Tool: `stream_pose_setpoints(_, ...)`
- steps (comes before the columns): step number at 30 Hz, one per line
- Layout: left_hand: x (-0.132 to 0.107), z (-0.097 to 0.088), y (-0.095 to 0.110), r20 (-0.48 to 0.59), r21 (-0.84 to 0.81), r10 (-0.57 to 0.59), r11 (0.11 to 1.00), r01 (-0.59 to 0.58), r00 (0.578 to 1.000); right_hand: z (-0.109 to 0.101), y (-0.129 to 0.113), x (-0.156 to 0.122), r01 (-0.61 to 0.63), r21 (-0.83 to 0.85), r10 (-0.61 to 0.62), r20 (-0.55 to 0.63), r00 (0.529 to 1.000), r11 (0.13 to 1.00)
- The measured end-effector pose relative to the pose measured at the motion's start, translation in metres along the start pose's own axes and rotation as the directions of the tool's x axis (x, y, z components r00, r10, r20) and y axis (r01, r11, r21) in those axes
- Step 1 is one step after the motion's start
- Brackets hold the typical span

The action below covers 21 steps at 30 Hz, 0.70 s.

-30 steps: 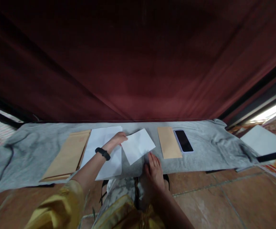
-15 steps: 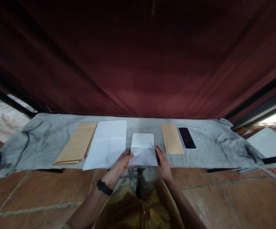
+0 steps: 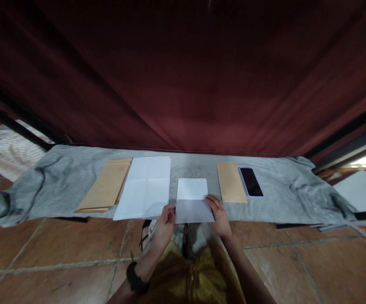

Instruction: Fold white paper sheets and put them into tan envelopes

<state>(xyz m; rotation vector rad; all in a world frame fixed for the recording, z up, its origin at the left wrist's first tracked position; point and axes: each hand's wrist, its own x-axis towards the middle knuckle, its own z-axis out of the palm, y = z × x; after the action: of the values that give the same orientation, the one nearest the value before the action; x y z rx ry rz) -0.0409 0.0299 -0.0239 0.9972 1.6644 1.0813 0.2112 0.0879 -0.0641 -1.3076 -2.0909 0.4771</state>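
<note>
One white paper (image 3: 193,195) between both hands (image 3: 165,221) (image 3: 220,213)

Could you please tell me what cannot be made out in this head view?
Head view only.
Faint marks on the left envelope stack: too small to read.
White sheet at right: cut off by the frame edge.
Whether the left hand and right hand pinch or only press the folded paper: hidden under the fingers.
Phone screen: dark, nothing shows.

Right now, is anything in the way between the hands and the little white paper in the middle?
No, nothing visible is in the way. The left hand touches the folded white paper at its near left corner, and the right hand rests on its right edge.
</note>
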Motion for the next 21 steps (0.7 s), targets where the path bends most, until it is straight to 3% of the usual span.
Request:
stream_pose_setpoints(3,-0.005,-0.007,-0.007,0.017,0.367,0.328,0.877,-0.311,0.945,0.0,0.0,0.0,0.009,0.012,-0.009,-0.008,1.0,1.0)
stream_pose_setpoints(6,0.006,-0.012,-0.011,0.207,0.527,0.488,0.674,-0.517,0.848,0.0,-0.001,0.0,0.015,0.011,-0.014,-0.033,0.999,1.0)
stream_pose_setpoints(9,0.023,-0.015,-0.011,0.357,0.552,0.481,0.583,-0.596,0.801,0.001,-0.002,0.001,0.006,0.002,-0.006,-0.06,0.998,1.0)
stream_pose_setpoints(15,0.046,-0.018,-0.004,0.46,0.478,0.464,0.589,-0.652,0.757,0.002,-0.001,0.001,0.006,0.005,-0.006,-0.048,0.999,1.0)
stream_pose_setpoints(17,0.049,-0.018,-0.001,0.464,0.476,0.454,0.596,-0.646,0.761,0.002,-0.001,0.001,0.003,0.009,-0.002,-0.053,0.999,1.0)
stream_pose_setpoints(21,0.053,-0.016,0.004,0.391,0.523,0.435,0.62,-0.585,0.811,0.002,-0.002,0.002,-0.015,0.018,0.016,-0.068,0.998,1.0)
